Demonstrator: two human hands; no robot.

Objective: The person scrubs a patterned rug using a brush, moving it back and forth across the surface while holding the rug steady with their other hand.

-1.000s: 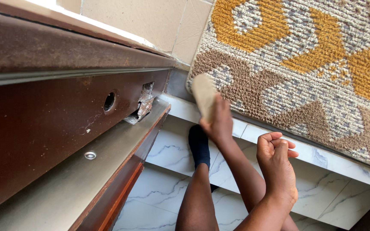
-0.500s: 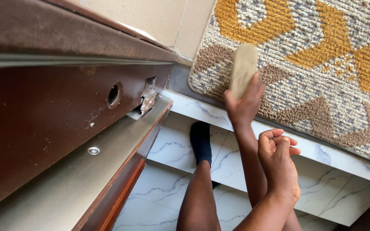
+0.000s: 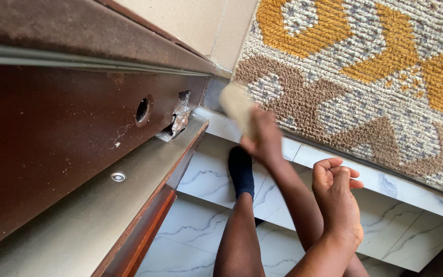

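Observation:
My right hand (image 3: 263, 139) is shut on a tan oblong brush (image 3: 236, 109), which is blurred with motion. The brush lies at the near left corner of a woven rug (image 3: 365, 77) patterned in grey, brown and mustard yellow. My right forearm reaches up from the lower right and passes behind my left hand (image 3: 337, 201). That hand is curled into a loose fist with nothing in it and hovers above the white marble step (image 3: 385, 187) below the rug's edge.
A dark brown door (image 3: 52, 133) with a round hole (image 3: 142, 110) and a broken lock cut-out (image 3: 178, 120) fills the left side, its metal edge (image 3: 103, 195) carrying a screw. My leg in a dark sock (image 3: 240, 172) rests on marble tiles (image 3: 190, 241). Beige tiles (image 3: 201, 20) lie beyond.
The brush hand swept out onto the rug, then pulled back down and left to the rug's corner. The fisted hand has stayed nearly still.

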